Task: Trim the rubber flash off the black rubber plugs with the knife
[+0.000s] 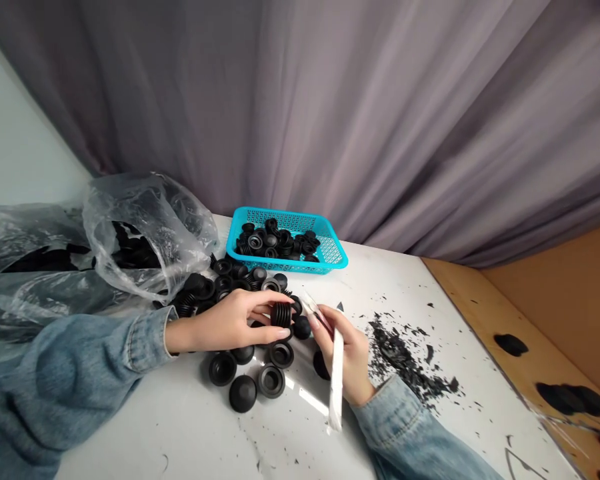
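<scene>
My left hand (245, 317) pinches a black ribbed rubber bellows (281, 314) between thumb and fingers, above the heap on the table. Close by on its right, my right hand (347, 350) is closed around a slim tool with a white handle (336, 383). The tool's pale, pointed end reaches toward the bellows; I cannot make out its exact kind or whether it touches. Several loose black rubber pieces lie under and around my left hand, among them a domed one (243, 393) and a cup-shaped one (271, 381).
Behind my hands stands a blue plastic basket (337, 257) partly filled with black rubber pieces. A clear plastic bag (150, 267) with black contents lies at the left. Black scraps (405, 360) litter the white table at right, beside a wooden board (480, 320). A grey curtain (320, 113) hangs behind.
</scene>
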Action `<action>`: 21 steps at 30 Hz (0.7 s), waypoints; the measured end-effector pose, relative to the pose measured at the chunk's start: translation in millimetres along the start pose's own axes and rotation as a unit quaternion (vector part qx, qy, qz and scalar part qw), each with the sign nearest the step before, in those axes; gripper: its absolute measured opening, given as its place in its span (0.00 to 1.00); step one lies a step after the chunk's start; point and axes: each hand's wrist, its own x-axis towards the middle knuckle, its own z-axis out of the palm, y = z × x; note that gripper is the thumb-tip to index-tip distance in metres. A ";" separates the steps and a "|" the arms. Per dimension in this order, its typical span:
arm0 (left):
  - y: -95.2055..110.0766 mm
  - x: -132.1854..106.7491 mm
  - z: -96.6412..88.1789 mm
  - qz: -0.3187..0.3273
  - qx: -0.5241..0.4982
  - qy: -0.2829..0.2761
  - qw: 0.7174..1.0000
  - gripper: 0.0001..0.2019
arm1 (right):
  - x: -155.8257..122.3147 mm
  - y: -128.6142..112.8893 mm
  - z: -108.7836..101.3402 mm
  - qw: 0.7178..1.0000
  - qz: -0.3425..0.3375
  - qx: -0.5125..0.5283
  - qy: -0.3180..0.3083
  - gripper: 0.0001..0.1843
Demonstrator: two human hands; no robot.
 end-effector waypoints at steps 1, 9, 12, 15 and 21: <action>-3.3 0.2 0.8 0.014 0.058 0.014 0.998 0.23 | -0.2 -1.2 -0.4 1.000 0.006 0.005 0.001 0.08; -17.5 7.1 13.3 0.095 0.227 0.022 0.969 0.25 | -2.2 -2.8 0.3 0.994 0.075 0.060 -0.047 0.22; -17.9 9.8 14.8 0.091 0.227 0.019 0.969 0.25 | -2.1 -4.2 1.0 0.972 0.149 0.142 -0.112 0.19; -18.5 11.6 14.6 0.076 0.209 0.017 0.975 0.25 | 0.3 -7.4 0.4 0.941 0.207 0.223 -0.147 0.19; -19.2 12.6 15.5 0.044 0.197 0.011 0.979 0.36 | 3.1 -15.3 -4.4 0.936 0.218 0.219 -0.170 0.18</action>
